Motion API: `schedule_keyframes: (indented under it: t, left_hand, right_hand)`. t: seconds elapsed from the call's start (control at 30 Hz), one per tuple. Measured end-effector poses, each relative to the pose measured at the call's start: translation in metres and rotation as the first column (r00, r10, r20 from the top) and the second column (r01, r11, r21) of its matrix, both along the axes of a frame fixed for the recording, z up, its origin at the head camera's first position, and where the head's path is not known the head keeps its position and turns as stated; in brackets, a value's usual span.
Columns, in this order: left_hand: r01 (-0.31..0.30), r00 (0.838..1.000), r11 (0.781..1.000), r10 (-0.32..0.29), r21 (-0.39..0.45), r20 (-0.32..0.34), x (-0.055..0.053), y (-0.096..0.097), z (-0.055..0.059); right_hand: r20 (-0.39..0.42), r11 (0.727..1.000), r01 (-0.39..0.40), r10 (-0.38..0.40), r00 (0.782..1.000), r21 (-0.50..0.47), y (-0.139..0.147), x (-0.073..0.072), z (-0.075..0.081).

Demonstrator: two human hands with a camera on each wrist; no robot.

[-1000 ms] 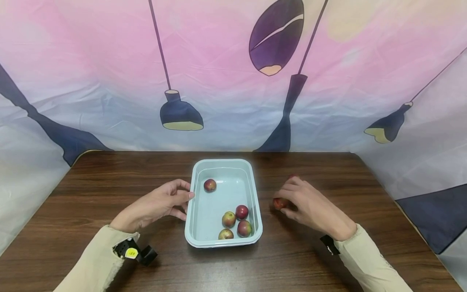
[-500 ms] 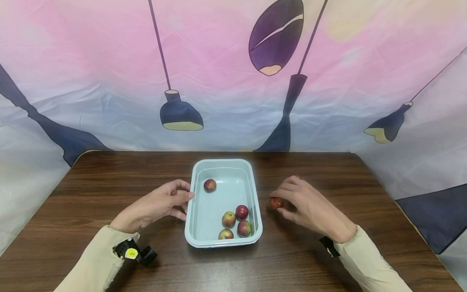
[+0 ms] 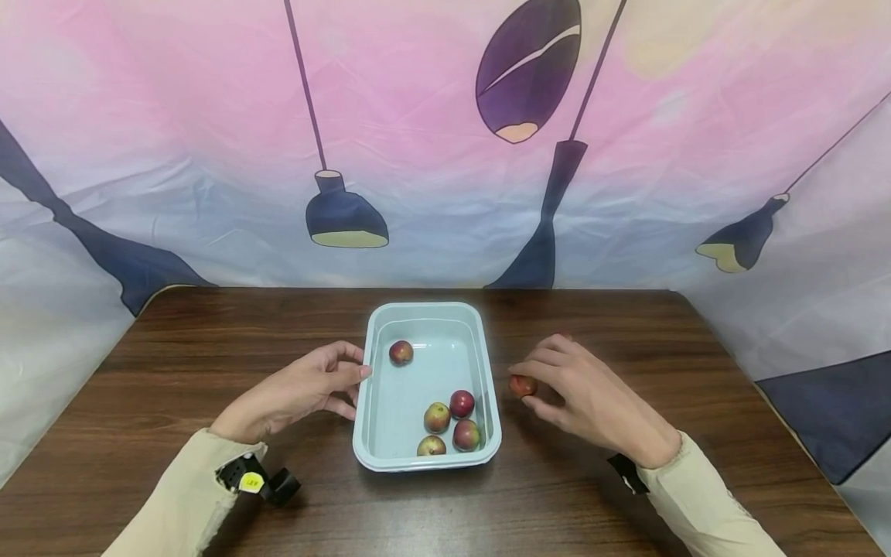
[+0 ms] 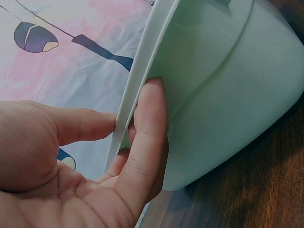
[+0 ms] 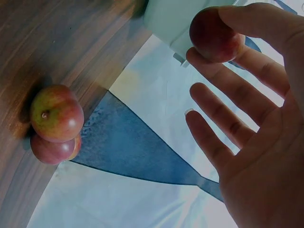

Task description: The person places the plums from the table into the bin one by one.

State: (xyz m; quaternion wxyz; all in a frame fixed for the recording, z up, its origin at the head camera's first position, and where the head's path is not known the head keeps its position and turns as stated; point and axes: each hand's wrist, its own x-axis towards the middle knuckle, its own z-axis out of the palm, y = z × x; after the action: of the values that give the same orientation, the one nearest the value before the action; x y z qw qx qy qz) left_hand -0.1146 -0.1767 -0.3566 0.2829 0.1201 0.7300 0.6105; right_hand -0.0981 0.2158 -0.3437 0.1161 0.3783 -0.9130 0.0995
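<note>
A pale blue-green plastic basin (image 3: 428,379) stands on the table with several small red and yellow-green plums in it. One plum (image 3: 401,353) lies near its far left corner; others, such as a green-yellow plum (image 3: 437,418), cluster at its near right. My left hand (image 3: 295,391) pinches the basin's left rim, thumb on top and fingers against the outer wall (image 4: 228,104). To the right of the basin, my right hand (image 3: 592,398) holds a red plum (image 5: 214,35) between thumb and fingertips, its lower fingers spread.
Several more plums, one a red-yellow plum (image 5: 57,114), sit on the wooden table (image 3: 278,325) beside my right hand, mostly hidden behind it in the head view. A printed cloth (image 3: 431,155) hangs along the table's far edge.
The plum in my right hand has moved a little left, toward the basin. My left hand and the basin have stayed put.
</note>
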Motion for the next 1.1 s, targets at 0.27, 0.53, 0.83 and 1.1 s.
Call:
schedule_keyframes:
  t: [0.27, 0.53, 0.83, 1.1]
  left_hand:
    - [0.0, 1.0, 1.0, 0.0, -0.003, 0.0, 0.0, 0.0, 0.001]
    - [0.004, 1.0, 1.0, -0.004, 0.003, 0.0, 0.0, 0.001, 0.002]
    - [0.005, 1.0, 1.0, -0.005, 0.001, 0.002, 0.0, 0.0, 0.001]
    - [0.002, 1.0, 1.0, -0.002, 0.009, -0.001, 0.0, 0.001, 0.001]
  right_hand:
    - [-0.021, 0.999, -0.031, 0.03, 0.999, -0.022, -0.003, 0.001, -0.001]
    - [-0.024, 0.999, -0.043, 0.042, 0.999, -0.026, -0.006, 0.003, 0.0]
    - [-0.032, 0.997, -0.066, 0.064, 0.997, -0.04, -0.009, 0.008, 0.003]
    - [-0.066, 0.993, -0.103, 0.098, 0.993, -0.065, -0.011, 0.01, 0.002]
